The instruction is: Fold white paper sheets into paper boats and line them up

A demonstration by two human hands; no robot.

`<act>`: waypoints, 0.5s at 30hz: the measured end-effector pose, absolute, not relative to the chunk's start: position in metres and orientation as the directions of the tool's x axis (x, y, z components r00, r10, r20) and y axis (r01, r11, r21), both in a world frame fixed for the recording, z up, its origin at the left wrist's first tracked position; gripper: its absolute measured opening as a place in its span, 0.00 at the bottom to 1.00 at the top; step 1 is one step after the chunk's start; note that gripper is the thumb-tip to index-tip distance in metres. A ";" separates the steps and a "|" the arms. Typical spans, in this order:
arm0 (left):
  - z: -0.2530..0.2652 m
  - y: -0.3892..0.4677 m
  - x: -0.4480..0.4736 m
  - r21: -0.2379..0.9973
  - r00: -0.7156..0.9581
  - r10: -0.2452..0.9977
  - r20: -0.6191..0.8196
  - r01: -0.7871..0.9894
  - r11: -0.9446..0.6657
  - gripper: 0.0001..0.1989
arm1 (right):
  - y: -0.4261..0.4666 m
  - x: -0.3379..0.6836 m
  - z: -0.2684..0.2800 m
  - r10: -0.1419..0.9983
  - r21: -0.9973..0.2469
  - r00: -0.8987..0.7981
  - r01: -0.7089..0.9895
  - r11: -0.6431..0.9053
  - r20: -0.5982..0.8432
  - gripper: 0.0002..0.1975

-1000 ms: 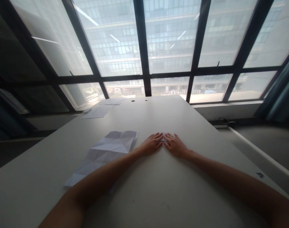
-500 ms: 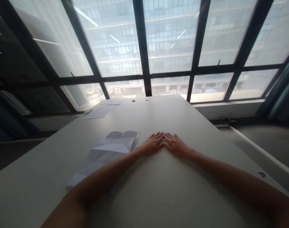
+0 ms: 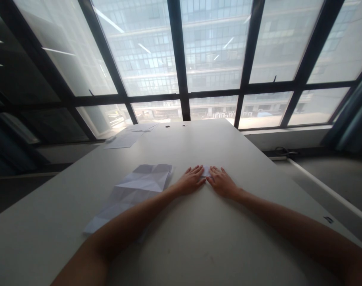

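Observation:
A small folded piece of white paper [image 3: 206,171] lies flat on the white table [image 3: 205,226]. My left hand [image 3: 191,180] rests on its left part, palm down, fingers stretched out. From the other side my right hand [image 3: 221,181] presses on its right part, also flat and open. Between the two hands a narrow strip of the paper shows; the rest is hidden under them. Left of my left hand is a larger creased sheet of paper [image 3: 139,180], partly covered by my left forearm.
Several flat sheets of paper [image 3: 124,140] lie at the table's far left corner. Two small round holes are near the far edge. A dark mark [image 3: 328,219] sits near the right edge. Tall windows [image 3: 210,47] stand behind the table.
My hands have drawn slightly apart, the right one moving a little to the right. More of the small folded paper shows between them.

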State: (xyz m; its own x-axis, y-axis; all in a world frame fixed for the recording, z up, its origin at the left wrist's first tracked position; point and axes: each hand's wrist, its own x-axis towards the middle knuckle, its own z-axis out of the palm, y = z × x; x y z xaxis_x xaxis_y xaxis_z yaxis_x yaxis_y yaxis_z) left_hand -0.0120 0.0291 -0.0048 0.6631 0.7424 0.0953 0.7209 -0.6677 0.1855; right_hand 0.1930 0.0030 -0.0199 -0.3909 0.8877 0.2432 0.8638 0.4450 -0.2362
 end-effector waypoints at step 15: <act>-0.004 0.028 -0.011 0.190 0.662 0.742 0.106 0.720 -0.668 0.32 | 0.005 0.194 -0.021 0.888 -0.275 -0.378 0.853 0.444 0.260 0.28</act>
